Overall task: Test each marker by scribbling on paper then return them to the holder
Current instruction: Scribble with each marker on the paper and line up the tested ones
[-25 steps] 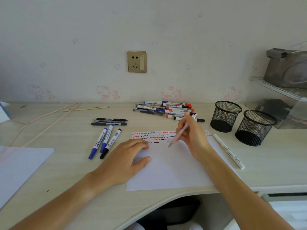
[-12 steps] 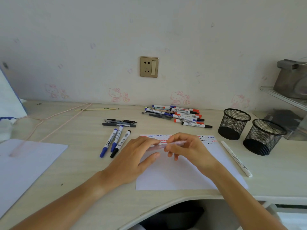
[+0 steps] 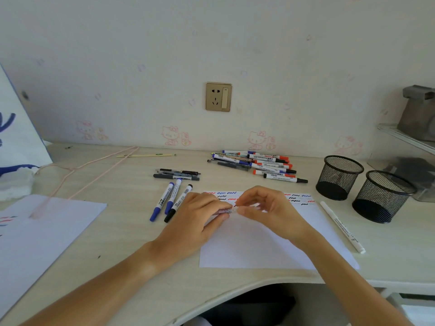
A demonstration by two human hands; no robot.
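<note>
A pale wood-grain tabletop [image 3: 117, 243] is seen carrying a white paper sheet [image 3: 259, 245] with scribbles along its far edge. Two black mesh holders [image 3: 339, 177] stand to the right. A pale pink pen [image 3: 226, 211] is pinched over the sheet by the left hand [image 3: 197, 222] and the right hand [image 3: 270, 212], possibly at its cap.

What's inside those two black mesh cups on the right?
Nothing shows inside either mesh cup: no markers stand in them. Their dark bottoms are only partly visible through the mesh.
</note>
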